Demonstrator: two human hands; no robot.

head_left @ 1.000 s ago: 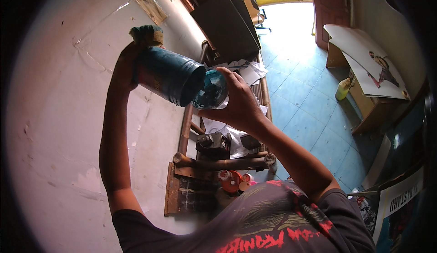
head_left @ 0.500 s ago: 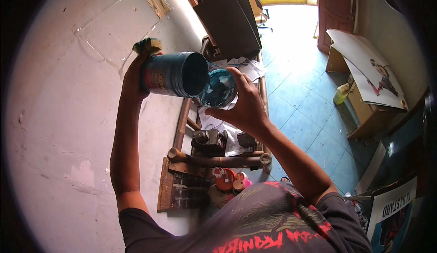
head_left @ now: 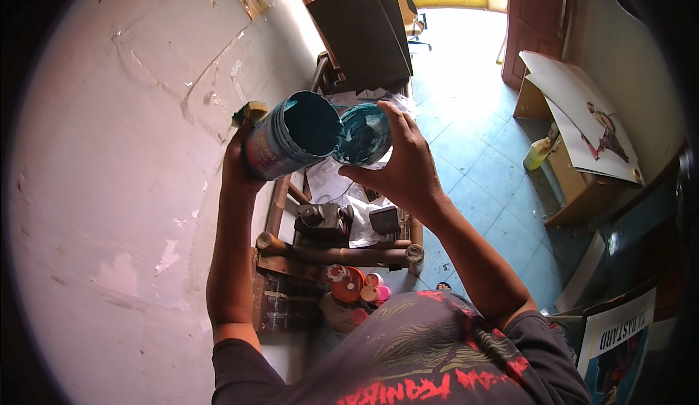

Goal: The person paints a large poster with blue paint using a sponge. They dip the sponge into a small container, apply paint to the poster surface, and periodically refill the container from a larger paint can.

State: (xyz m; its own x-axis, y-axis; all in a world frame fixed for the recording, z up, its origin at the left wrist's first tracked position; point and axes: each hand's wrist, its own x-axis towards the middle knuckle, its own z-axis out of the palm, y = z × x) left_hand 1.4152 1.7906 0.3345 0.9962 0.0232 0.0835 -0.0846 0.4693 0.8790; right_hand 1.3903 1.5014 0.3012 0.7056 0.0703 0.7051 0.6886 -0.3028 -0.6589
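Observation:
My left hand (head_left: 241,159) is wrapped round a paint can (head_left: 273,146), blue-grey outside with teal paint coating its inside. A small yellow and dark green piece like a sponge (head_left: 252,112) sticks up by the fingers of that hand. The can is tilted, its open mouth turned to the right. Just beside its rim, my right hand (head_left: 408,161) grips a round paint-smeared container (head_left: 364,137) by its edge, thumb below and fingers above. Teal paint covers the container's inside. Whether the two rims touch, I cannot tell.
Below my hands stands a bamboo-framed bench (head_left: 342,257) with papers and a black device (head_left: 320,219) on it. Red and pink paint pots (head_left: 346,285) sit nearer me. A pale wall (head_left: 131,208) rises at left; a low table with prints (head_left: 590,121) stands right on blue tiles (head_left: 473,175).
Both hands have shifted right, the left one further. The can has turned so that more of its open mouth shows. The round container is still beside its rim.

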